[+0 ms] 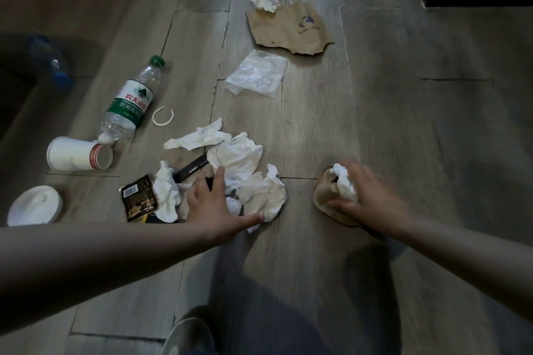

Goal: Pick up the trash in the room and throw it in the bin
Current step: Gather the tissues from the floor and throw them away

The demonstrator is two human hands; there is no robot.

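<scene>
As trash lies scattered over the floor (pixel 403 124), this looks like the gathering step, and no bin is in view. Toward the floor's left side are a white lid (pixel 34 206), a tipped paper cup (pixel 76 153) and a water bottle (pixel 129 99) lying flat, with a thin white ring (pixel 163 116) just beside it. Next comes a dark wrapper (pixel 138 198), touching a heap of crumpled tissues (pixel 236 158) that partly covers a black stick (pixel 191 168). The left hand (pixel 215 202) is spread over that heap, its grip wide, fingers straight, holding nothing. Farther off lie a clear plastic bag (pixel 256 73) and a torn brown paper bag (pixel 288 27). Right of the heap and apart from it, the right hand (pixel 366 196), blurred, has its grip closed round a tissue wad (pixel 344 184), fingertips touching a brown paper scrap (pixel 324 190) beneath. The next move, I judge, calls for the left fingers to curl and bunch several tissues at once, since loose sheets would slip from a flat palm, then for both loads to go to the bin, wherever it stands
</scene>
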